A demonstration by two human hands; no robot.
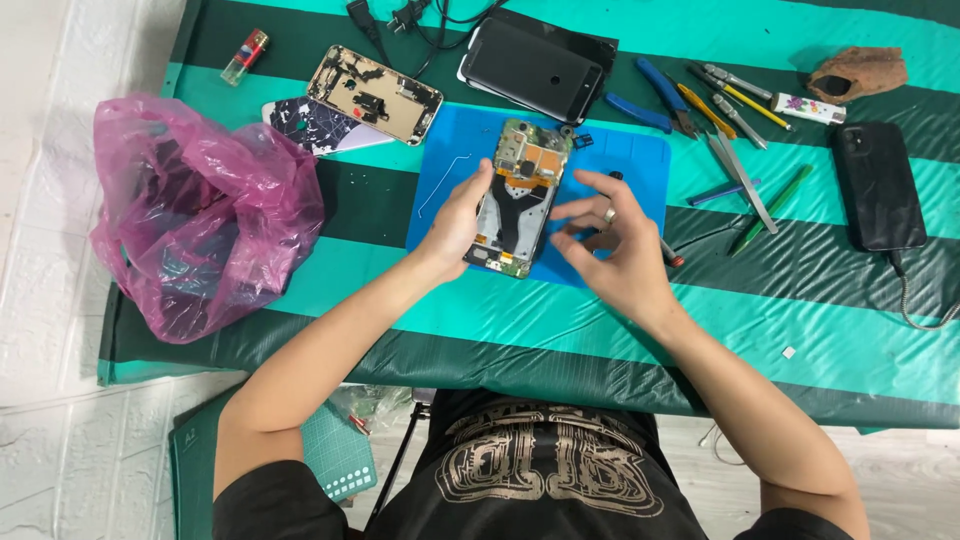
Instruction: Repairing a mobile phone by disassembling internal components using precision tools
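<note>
I'm gripping the opened smartphone (522, 198) by its left edge with my left hand (455, 222), holding it over the blue repair mat (640, 165). My right hand (612, 245) is hovering at its right edge, fingers loosely curled, clamped on nothing I can see.

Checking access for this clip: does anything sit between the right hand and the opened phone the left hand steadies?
Nothing visible does. The left hand grips the opened phone by its edge above the blue mat. The right hand is right beside it, fingertips at its other edge, with nothing in between.
</note>
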